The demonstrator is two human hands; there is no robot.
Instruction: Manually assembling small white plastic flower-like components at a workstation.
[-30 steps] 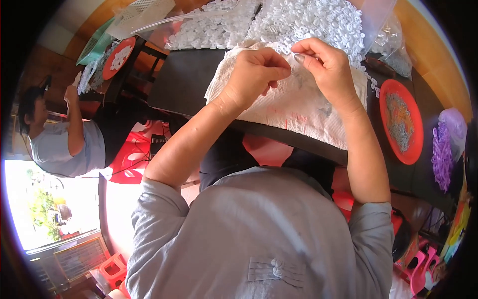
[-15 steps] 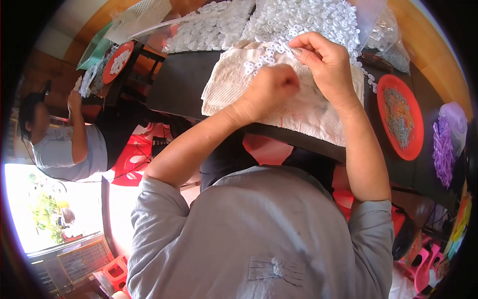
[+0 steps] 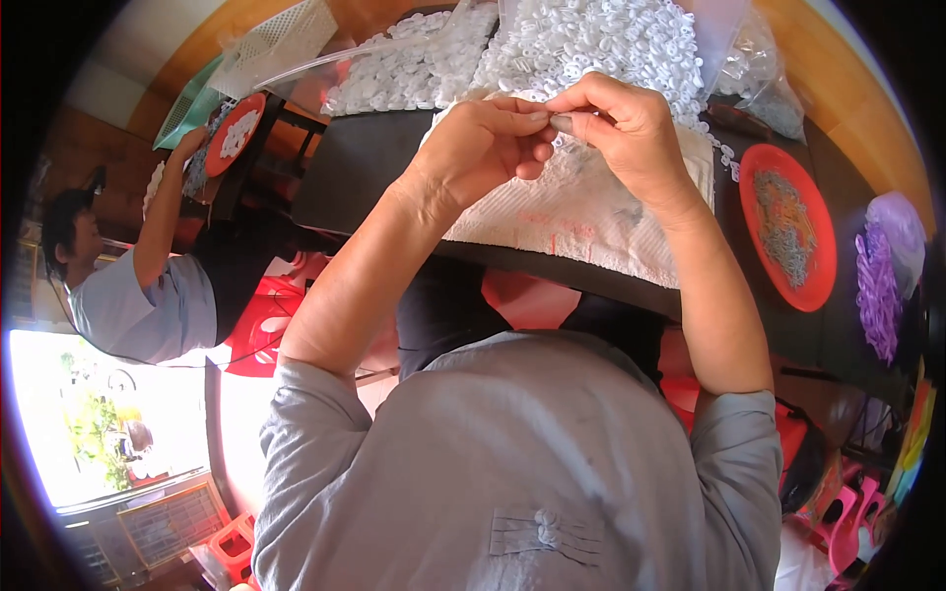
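Note:
Above a cream towel (image 3: 552,212) my two hands meet fingertip to fingertip. My left hand (image 3: 485,138) pinches with thumb and forefinger, its other fingers curled. Thumb and forefinger of my right hand (image 3: 631,128) are pressed together right against it. Whatever sits between the fingertips is too small and hidden to make out. Just beyond the hands lies a big heap of small white plastic pieces with holes (image 3: 601,44). A few loose white pieces (image 3: 727,156) trail off at the heap's right.
On the dark table (image 3: 350,163), a red plate (image 3: 825,261) of small metal pieces stands at right, beside purple strips (image 3: 875,305). A clear bag (image 3: 778,94) lies at the back right. At left a co-worker (image 3: 148,295) reaches toward another red plate (image 3: 215,158).
My left hand has moved up from the towel to meet my right fingertips. My right hand has shifted slightly. The co-worker's arm has reached farther forward.

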